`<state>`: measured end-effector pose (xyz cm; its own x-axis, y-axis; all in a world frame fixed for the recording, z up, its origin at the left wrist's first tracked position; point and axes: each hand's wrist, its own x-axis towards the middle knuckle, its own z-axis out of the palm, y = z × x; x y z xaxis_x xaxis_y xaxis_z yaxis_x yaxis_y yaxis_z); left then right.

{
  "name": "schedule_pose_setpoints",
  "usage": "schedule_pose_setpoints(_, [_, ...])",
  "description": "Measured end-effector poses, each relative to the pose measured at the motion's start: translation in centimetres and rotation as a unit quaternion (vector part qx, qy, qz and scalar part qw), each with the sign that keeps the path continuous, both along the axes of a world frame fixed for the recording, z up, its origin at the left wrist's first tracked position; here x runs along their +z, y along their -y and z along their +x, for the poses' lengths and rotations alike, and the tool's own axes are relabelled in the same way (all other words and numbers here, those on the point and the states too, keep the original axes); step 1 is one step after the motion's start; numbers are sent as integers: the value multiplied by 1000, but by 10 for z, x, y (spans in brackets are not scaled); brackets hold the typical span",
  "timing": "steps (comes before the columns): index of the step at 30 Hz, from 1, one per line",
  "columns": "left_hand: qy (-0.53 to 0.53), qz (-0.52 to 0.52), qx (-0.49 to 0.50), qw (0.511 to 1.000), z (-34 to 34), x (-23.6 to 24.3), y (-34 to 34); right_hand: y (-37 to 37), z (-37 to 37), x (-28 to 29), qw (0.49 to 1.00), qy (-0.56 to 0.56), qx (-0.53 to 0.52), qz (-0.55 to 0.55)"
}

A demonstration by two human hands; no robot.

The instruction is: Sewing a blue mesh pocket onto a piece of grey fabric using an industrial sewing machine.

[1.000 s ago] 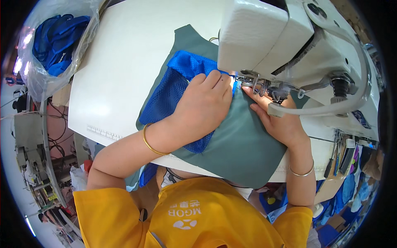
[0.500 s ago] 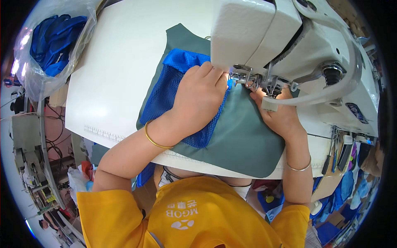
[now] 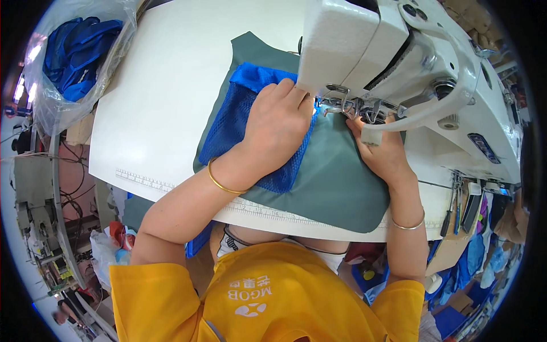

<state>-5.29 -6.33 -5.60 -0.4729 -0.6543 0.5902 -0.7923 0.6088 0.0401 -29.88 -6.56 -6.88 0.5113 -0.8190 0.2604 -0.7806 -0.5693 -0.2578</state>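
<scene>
A grey-green fabric panel (image 3: 336, 188) lies on the white sewing table, with a blue mesh piece (image 3: 225, 134) on top of its left part. My left hand (image 3: 279, 122) rests over the mesh. Its fingers are bent together and pinch the mesh's right edge beside the presser foot (image 3: 333, 108). Above stands a white sewing machine (image 3: 347, 45), which hides the stitching point in part. My right hand (image 3: 384, 151) lies on the panel right of the foot, thumb stretched out, the other fingertips partly hidden behind the machine's parts.
A clear plastic bag (image 3: 105, 74) of blue mesh pieces hangs at the table's far left. A printed ruler strip (image 3: 262, 210) runs along the near edge. Scissors and other tools (image 3: 456, 199) hang at the right, by a heap of blue cloth (image 3: 473, 256).
The mesh and panel have shifted slightly away from me, their near edges now farther from the table's front. Both hands stay close to the foot. The view has tilted a little.
</scene>
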Motion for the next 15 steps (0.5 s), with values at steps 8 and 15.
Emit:
schedule_pose_setpoints(8, [0,38,5,999,13,3,-22,-10,14,-3,996,62,9,66])
schedule_pose_setpoints(15, [15,189,-24,982,57,30,-125,-107,50,25,998,-2,65,-4])
